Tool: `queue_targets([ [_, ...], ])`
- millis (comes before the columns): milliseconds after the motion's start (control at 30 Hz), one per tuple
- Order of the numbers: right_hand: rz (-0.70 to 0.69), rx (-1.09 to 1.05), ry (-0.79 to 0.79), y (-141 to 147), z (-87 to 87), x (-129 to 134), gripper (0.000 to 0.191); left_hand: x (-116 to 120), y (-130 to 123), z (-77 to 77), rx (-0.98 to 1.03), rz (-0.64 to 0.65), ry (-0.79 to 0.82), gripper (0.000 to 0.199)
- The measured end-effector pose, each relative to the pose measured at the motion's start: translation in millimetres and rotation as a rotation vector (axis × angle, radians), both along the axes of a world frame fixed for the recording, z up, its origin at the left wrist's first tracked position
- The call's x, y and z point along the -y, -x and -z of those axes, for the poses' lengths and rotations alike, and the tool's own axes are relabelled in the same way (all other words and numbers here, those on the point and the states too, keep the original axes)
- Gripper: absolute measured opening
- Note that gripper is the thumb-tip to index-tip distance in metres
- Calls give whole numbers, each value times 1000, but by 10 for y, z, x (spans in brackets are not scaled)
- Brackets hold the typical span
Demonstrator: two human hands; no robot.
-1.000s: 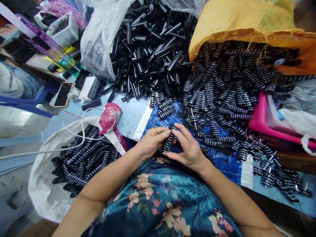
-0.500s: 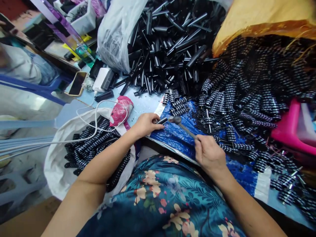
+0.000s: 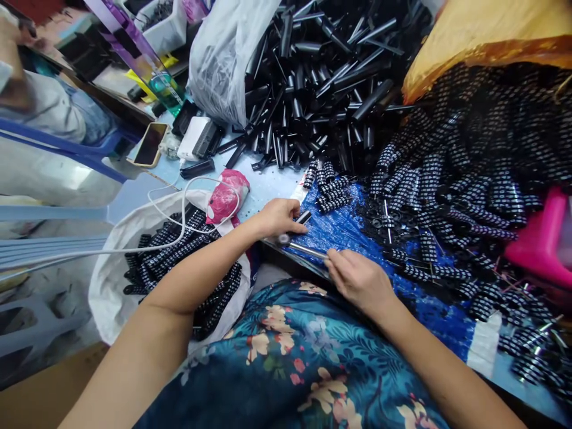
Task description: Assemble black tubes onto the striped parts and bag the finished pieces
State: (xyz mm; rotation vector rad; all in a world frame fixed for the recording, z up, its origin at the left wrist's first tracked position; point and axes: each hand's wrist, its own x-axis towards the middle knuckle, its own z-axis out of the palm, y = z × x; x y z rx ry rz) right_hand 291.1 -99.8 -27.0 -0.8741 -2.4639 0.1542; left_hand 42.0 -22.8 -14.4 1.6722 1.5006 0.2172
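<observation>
Near the table's front edge, my left hand (image 3: 282,217) pinches a short black tube (image 3: 303,218) over the blue plastic sheet (image 3: 333,229). My right hand (image 3: 357,277) is closed round the handle of a small hammer (image 3: 308,249). The hammer's round head lies just below my left fingers, apart from the tube. Beyond my hands, a few ridged black-and-white pieces (image 3: 333,195) rest on the sheet, and a large heap of plain black tubes (image 3: 313,89) rises behind them.
A heap of ridged pieces (image 3: 469,149) fills the right, with a pink container (image 3: 543,238) beside it. At left are a white sack (image 3: 105,298) of ridged pieces, a pink bundle (image 3: 227,193), a cable, a phone (image 3: 151,145) and a seated person (image 3: 49,101).
The hammer head has moved from beside the tube's far end to below my left fingers, and my right hand has shifted left with it. The whole view has shifted slightly.
</observation>
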Motion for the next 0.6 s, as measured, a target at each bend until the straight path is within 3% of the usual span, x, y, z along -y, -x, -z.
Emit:
queue_targets([
  [100,13,45,29,-45,42,45,16,17,33,-79,-56,-3,-50,22],
  [167,29,-19,37,-146,75,48,20,97,198,-223,-40,49,-35,19],
  [267,82,-32,29,-303,128,33,23,271,582,-538,124,286,260,21],
  [333,135,7,31,-322,142,24,20,324,782,-701,171,325,372,25],
  [367,157,27,43,-298,138,19,17,301,833,-738,153,298,337,27],
  [433,176,60,77,-209,116,-5,17,139,822,-712,30,121,97,28],
  [533,158,104,104,-131,74,-72,24,-321,605,-525,-307,-258,-358,33],
  [600,146,88,100,-221,32,-120,25,-647,458,-393,-528,-385,-468,35],
])
